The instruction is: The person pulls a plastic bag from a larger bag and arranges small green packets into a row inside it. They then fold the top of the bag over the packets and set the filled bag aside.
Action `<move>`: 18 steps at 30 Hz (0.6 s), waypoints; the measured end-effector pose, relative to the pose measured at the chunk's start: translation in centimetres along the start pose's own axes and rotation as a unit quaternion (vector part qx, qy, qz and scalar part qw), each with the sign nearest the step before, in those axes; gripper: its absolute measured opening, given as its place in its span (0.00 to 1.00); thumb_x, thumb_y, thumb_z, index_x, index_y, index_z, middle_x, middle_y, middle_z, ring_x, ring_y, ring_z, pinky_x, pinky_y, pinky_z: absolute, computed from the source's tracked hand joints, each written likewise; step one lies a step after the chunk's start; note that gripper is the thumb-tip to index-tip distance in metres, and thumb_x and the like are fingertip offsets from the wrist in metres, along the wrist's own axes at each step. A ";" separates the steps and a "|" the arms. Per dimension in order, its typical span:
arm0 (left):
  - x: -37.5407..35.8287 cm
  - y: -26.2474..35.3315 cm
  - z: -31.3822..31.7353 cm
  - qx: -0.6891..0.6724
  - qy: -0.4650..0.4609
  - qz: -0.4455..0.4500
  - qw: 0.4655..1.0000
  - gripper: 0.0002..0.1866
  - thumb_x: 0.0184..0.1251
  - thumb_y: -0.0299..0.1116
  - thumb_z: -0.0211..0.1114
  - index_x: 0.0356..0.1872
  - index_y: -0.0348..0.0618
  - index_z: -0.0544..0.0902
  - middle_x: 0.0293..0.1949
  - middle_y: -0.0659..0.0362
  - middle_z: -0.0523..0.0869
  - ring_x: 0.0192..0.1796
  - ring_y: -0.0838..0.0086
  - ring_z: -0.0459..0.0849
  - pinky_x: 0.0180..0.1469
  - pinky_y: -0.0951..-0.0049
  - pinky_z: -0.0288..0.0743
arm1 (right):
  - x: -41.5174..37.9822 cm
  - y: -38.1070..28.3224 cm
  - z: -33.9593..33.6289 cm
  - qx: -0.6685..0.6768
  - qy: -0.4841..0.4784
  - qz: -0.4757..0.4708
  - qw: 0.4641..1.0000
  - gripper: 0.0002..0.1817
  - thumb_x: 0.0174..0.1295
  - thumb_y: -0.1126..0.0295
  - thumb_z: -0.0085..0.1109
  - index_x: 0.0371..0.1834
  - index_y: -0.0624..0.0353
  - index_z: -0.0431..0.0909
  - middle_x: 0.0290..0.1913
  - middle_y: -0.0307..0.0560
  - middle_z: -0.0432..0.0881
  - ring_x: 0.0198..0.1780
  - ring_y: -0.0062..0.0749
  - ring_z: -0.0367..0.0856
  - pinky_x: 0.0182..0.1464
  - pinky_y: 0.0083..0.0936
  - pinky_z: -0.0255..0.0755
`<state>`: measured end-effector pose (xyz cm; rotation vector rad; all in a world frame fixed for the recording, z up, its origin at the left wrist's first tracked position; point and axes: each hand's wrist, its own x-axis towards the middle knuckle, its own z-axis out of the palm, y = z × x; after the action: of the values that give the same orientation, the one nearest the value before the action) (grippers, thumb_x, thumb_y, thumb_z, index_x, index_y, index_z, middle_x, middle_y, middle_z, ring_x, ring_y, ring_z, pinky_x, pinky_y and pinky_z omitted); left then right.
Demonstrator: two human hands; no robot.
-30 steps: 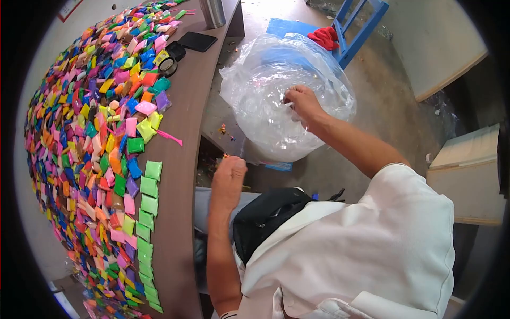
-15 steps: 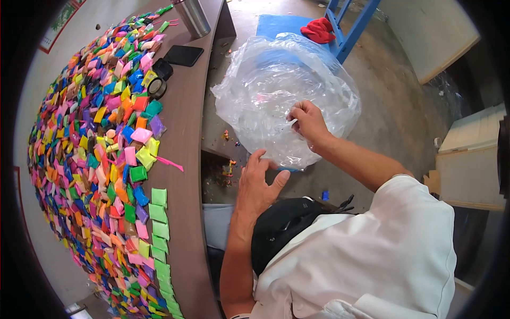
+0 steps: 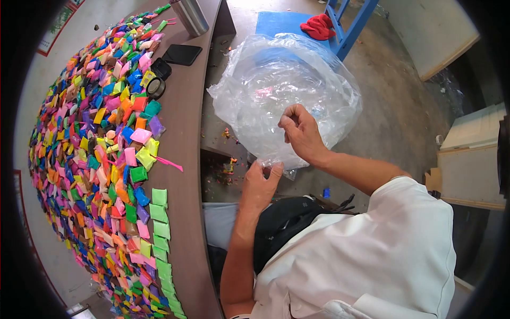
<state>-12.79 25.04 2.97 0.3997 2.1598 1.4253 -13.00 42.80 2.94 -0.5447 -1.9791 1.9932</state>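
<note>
A large clear plastic bag (image 3: 249, 122) stands wide open beside the table, its crumpled rim spread into a ring. My left hand (image 3: 260, 186) is closed on the near edge of the bag, thumb and fingers pinching the film. Over the bag's near right part hovers my right hand (image 3: 304, 134), its fingers curled together; whatever lies in them, if anything, is hidden. A faint pinkish patch shows through the plastic inside the bag.
A heap of small colourful packets (image 3: 101, 159) covers the table (image 3: 183, 159), with a row of light green packets (image 3: 160, 212) along its edge. A phone (image 3: 181, 54), a roll of tape (image 3: 155, 87) and a steel tumbler (image 3: 191, 18) lie beyond. A red cloth (image 3: 317, 26) rests by a blue frame (image 3: 355, 26).
My left hand has gone from spread fingers to pinching the bag's near edge. My right hand has shifted slightly left, its fingers curling down.
</note>
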 end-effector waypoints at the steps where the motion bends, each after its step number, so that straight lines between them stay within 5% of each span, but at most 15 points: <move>1: -0.1 -0.2 0.2 -0.020 0.001 -0.002 1.000 0.21 0.67 0.46 0.65 0.45 0.34 0.81 0.40 0.50 0.86 0.40 0.65 0.83 0.46 0.66 0.75 | -0.2 -0.5 0.1 0.024 -0.013 0.022 0.999 0.06 0.64 0.69 0.53 0.37 0.62 0.72 0.29 0.43 0.78 0.28 0.23 0.75 0.35 0.23 0.71; 10: -1.8 -1.9 0.2 -0.016 0.048 0.034 0.998 0.09 0.63 0.30 0.61 0.37 0.34 0.84 0.32 0.55 0.86 0.36 0.73 0.82 0.41 0.72 0.74 | 0.5 -1.2 0.5 0.219 -0.056 0.145 0.963 0.04 0.67 0.67 0.52 0.39 0.53 0.72 0.39 0.40 0.83 0.40 0.24 0.80 0.45 0.24 0.72; 13: -3.1 -2.3 0.0 -0.042 0.095 0.041 0.994 0.07 0.62 0.26 0.59 0.33 0.34 0.84 0.30 0.57 0.86 0.35 0.73 0.82 0.41 0.73 0.74 | 2.0 -1.1 0.0 0.254 0.006 0.169 0.952 0.05 0.64 0.68 0.54 0.40 0.55 0.73 0.39 0.41 0.83 0.40 0.27 0.80 0.48 0.30 0.72; 16: -4.3 -3.4 -1.1 -0.076 0.117 0.041 0.989 0.09 0.66 0.27 0.57 0.33 0.34 0.84 0.30 0.56 0.87 0.34 0.74 0.83 0.40 0.72 0.75 | 6.1 2.7 -1.9 0.170 0.063 0.128 0.975 0.07 0.63 0.67 0.56 0.40 0.56 0.74 0.39 0.42 0.83 0.38 0.28 0.80 0.39 0.29 0.74; 18: -5.5 -4.1 -1.9 -0.121 0.128 0.040 0.984 0.10 0.67 0.29 0.56 0.33 0.33 0.84 0.30 0.56 0.86 0.34 0.74 0.83 0.40 0.73 0.75 | 8.9 5.8 -4.0 0.105 0.085 0.200 0.970 0.09 0.62 0.66 0.57 0.41 0.58 0.75 0.38 0.43 0.83 0.37 0.29 0.81 0.34 0.28 0.74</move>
<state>-9.14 19.16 1.26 0.2256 2.1483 1.8466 -18.73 50.23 -3.45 -1.0902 -1.6262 2.2592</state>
